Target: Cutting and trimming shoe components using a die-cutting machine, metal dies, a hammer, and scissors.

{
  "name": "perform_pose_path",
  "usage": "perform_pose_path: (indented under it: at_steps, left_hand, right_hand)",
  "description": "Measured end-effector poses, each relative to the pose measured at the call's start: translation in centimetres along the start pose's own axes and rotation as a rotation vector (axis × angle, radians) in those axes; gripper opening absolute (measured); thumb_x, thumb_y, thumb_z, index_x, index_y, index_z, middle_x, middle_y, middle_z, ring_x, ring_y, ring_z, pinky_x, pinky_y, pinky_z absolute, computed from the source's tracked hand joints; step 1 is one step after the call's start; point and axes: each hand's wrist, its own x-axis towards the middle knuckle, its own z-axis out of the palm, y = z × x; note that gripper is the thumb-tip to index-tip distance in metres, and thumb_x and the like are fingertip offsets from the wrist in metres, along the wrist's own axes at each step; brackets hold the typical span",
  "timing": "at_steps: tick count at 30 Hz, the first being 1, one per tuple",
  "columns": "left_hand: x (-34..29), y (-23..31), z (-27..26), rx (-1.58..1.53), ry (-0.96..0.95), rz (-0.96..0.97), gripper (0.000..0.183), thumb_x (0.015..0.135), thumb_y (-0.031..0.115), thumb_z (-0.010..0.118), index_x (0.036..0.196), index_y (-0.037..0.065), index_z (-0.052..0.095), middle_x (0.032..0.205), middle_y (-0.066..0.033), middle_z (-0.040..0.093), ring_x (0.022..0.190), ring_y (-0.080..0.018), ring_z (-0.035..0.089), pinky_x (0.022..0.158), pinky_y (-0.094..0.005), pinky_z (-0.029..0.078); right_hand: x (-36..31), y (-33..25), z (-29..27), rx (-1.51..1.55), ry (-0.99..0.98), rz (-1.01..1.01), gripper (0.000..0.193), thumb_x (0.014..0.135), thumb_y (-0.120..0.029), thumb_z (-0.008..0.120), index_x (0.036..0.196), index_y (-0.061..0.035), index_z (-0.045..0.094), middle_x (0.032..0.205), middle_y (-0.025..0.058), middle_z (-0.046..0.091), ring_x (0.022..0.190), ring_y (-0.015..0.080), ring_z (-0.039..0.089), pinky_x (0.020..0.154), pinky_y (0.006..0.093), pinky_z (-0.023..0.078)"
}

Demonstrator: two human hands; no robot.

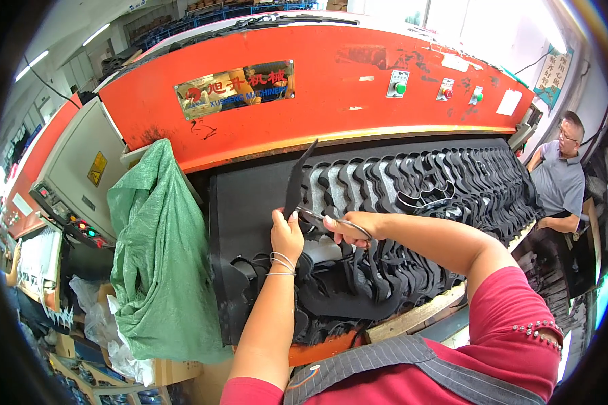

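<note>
My left hand (287,237) is closed around the lower end of a narrow black strip (296,181) of sheet material, which stands up and tapers to a tip. In my right hand (355,229) is a pair of scissors (311,215), with fingers at the handle loops. Its blades reach toward the left hand and the strip's lower end; whether they touch it I cannot tell. Beneath both hands lies a black sheet (246,185), whose right part is cut into many wavy strips (378,177). A wavy black-and-silver piece (427,197) rests on top of them.
A large orange press (344,74) with buttons spans the far side. At the left stand a grey control cabinet (81,158) and a green tarp (169,263). A person in a grey shirt (559,177) is at the right end. A wooden edge (419,316) runs along the near side.
</note>
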Motion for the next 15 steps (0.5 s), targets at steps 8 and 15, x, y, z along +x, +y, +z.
perform_pose_path:
  at_steps: [8, 15]
  left_hand:
    - [1.8, -2.6, -0.7, -0.105, -0.079, -0.133, 0.034, 0.093, 0.022, 0.055, 0.110, -0.007, 0.046, 0.087, -0.0187, 0.066, 0.081, -0.0311, 0.064, 0.076, -0.0368, 0.048]
    - [2.1, -2.0, -0.1, -0.576, -0.132, -0.320, 0.031, 0.095, 0.016, 0.051, 0.110, -0.010, 0.045, 0.080, -0.0097, 0.069, 0.080, -0.0163, 0.059, 0.083, -0.0294, 0.044]
  right_hand:
    - [-1.2, 3.2, 1.0, -0.528, 0.074, -0.200, 0.087, 0.081, -0.081, 0.032, 0.093, -0.0005, 0.063, 0.077, 0.0160, 0.065, 0.065, 0.0302, 0.066, 0.064, 0.0401, 0.051]
    - [-4.9, 1.0, 0.3, -1.039, 0.272, -0.055, 0.092, 0.075, -0.083, 0.040, 0.107, 0.0002, 0.063, 0.086, 0.0205, 0.068, 0.086, 0.0348, 0.067, 0.074, 0.0431, 0.053]
